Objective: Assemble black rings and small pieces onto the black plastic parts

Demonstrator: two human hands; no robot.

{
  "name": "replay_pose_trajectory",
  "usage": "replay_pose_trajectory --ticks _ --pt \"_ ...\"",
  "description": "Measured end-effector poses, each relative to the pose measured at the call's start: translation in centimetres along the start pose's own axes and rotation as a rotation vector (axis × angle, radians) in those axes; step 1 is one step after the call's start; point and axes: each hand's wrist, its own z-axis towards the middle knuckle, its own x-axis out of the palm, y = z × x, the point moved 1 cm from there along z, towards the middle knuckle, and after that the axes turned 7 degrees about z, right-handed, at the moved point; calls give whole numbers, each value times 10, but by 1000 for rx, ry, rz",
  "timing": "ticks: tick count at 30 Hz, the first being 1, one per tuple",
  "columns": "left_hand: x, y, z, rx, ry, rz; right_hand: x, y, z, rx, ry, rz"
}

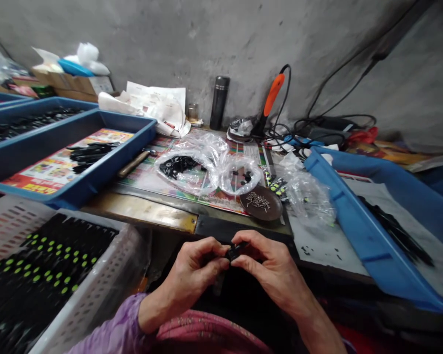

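Between my two hands, in front of the table edge, is a small black part (233, 252). My left hand (197, 263) pinches it from the left, thumb and fingers closed. From the right, my right hand (268, 260) grips the same part with thumb and forefinger. The fingers cover much of the part, so its exact kind cannot be made out. Just beyond the hands lies a round brown dish (261, 203) of small metal pins or screws. Behind it are an open plastic bag of black pieces (182, 169) and a second bag (240, 175) with fewer dark pieces.
A blue tray (129, 137) with black parts stands left, above a white basket (109, 265) of black pieces with green dots. Another blue tray (354, 231) is at right. A hammer (135, 163), a thermos (220, 102) and an orange-handled tool (273, 96) are farther back.
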Motion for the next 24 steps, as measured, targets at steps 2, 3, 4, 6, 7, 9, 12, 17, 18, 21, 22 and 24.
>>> replay_pose_trajectory --ticks 2,3,4,6,7,9,12,17,18,21,22,24 --pt "1 0 1 -17 4 -59 1 -3 1 29 9 72" --pt "2 0 1 -26 9 -87 2 -5 1 68 17 152" --pt "3 0 1 -38 12 -117 5 -8 0 110 25 251" --pt "6 1 1 -70 13 -181 11 -16 -1 165 22 450" --pt "7 1 1 -89 10 -210 15 -20 -2 175 5 527" --pt "9 3 1 -112 -9 -252 22 -27 -3 175 -36 635" --pt "10 5 1 -107 -8 -283 28 -32 -4 196 -82 725" --pt "9 6 1 -114 -1 -302 30 -30 -5 207 -120 755" --pt "9 6 0 -122 -6 -307 30 -29 -5 204 -125 755" --pt "8 6 0 -135 -6 -314 29 -27 -7 194 -132 735" --pt "8 6 0 -134 -2 -311 29 -26 -8 191 -132 719" --pt "7 5 1 -121 7 -292 27 -24 -8 186 -119 680"
